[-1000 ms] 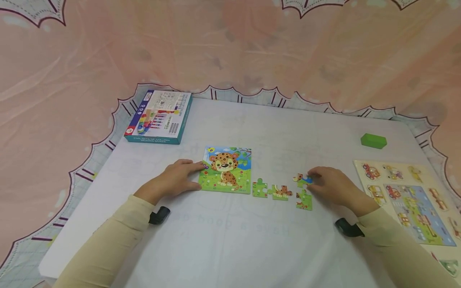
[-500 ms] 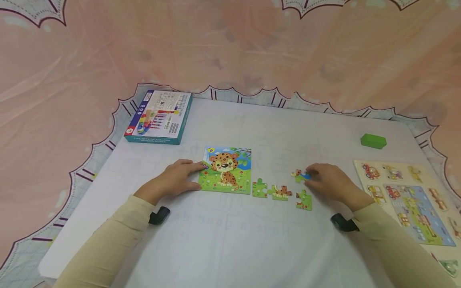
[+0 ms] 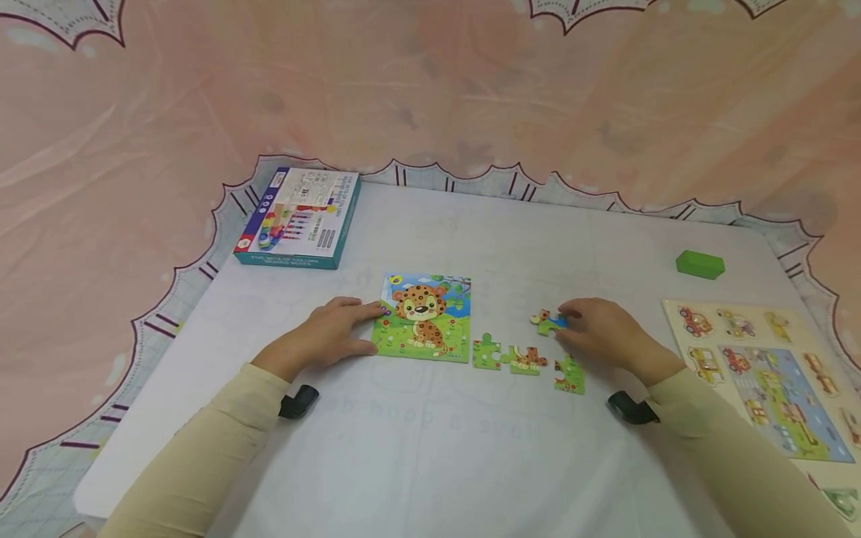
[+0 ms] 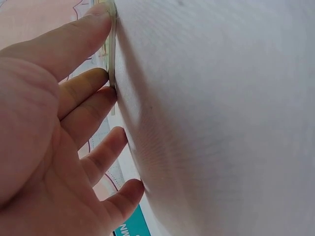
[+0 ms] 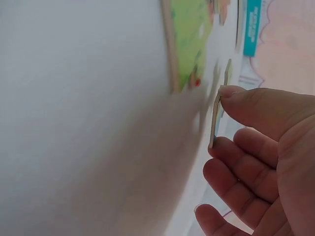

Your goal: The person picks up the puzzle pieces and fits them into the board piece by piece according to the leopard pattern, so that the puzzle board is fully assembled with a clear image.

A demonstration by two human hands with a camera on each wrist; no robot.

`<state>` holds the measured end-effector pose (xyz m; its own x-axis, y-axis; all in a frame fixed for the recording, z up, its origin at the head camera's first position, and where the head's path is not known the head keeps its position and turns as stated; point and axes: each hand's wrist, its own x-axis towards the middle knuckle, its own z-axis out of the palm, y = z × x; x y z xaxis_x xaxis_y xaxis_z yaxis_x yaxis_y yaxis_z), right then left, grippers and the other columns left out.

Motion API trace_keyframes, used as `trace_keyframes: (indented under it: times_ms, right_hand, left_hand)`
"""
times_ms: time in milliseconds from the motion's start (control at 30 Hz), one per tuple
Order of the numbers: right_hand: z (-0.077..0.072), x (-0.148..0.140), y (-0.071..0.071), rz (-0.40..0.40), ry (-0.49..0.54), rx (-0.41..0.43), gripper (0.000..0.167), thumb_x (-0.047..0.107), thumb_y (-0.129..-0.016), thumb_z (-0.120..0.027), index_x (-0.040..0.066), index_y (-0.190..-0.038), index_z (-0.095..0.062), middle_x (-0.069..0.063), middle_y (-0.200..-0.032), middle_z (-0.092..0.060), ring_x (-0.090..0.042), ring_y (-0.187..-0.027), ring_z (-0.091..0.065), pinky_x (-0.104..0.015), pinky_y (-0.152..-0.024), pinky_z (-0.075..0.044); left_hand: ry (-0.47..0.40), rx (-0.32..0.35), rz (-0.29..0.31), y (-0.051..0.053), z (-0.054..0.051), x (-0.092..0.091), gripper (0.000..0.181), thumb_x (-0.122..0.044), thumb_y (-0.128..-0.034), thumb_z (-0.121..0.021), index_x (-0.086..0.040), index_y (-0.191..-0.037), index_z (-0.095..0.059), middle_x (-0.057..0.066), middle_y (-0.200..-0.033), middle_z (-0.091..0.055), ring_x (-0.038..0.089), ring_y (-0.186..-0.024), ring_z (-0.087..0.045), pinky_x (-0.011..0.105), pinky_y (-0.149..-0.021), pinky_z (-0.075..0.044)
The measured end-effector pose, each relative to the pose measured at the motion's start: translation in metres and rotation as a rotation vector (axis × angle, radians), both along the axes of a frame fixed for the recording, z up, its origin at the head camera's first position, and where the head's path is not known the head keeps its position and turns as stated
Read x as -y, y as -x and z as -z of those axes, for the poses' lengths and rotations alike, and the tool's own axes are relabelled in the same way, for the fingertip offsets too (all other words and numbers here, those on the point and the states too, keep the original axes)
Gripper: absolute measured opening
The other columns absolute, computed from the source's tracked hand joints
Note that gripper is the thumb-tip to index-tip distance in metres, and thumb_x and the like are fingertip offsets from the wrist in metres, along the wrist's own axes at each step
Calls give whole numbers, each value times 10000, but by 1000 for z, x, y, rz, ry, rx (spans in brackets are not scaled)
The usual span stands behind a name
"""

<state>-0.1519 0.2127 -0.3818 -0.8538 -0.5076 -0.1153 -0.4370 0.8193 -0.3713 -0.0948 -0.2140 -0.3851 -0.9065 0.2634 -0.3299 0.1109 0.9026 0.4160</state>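
And here, right of centre, my right hand (image 3: 605, 338) pinches a puzzle piece (image 3: 550, 323) while my left hand (image 3: 326, 334), fingers spread, touches the leopard picture (image 3: 424, 323) mid-frame.

“SETS OF COLUMN” on box (image 3: 299, 217)

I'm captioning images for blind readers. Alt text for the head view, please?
A person's right hand pinches a jigsaw piece near three other pieces on a white table, while their left hand touches the edge of a leopard picture. A box lies back left; a green block and vehicle picture board lie right.
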Motion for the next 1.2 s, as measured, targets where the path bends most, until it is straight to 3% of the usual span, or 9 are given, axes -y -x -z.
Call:
trace_keyframes:
  times_ms: [333, 1200]
  right_hand:
    - [-9, 27, -1, -67, -25, -42, 402, 229, -931, -694, -38, -1230, -658, -181, -1209, -673, -383, -1162, -591, -547, -995, -462]
    - [-13, 93, 1, -144, -56, -23, 434, 308, -944, -700, 9, -1255, -655, -158, -1251, -656, -340, -1199, -574, -496, -1017, -460]
  left_hand:
    - [6, 4, 0, 1, -2, -1, 686, -330, -901, -760, -188, -1511, -479, 195, -1522, -416, 425, -1438, -269, 670, -1094, -272]
    - [1, 16, -18, 2, 1, 0, 687, -331, -897, -764, -196, -1509, -483, 208, -1529, -397, 437, -1434, -269, 679, -1084, -281]
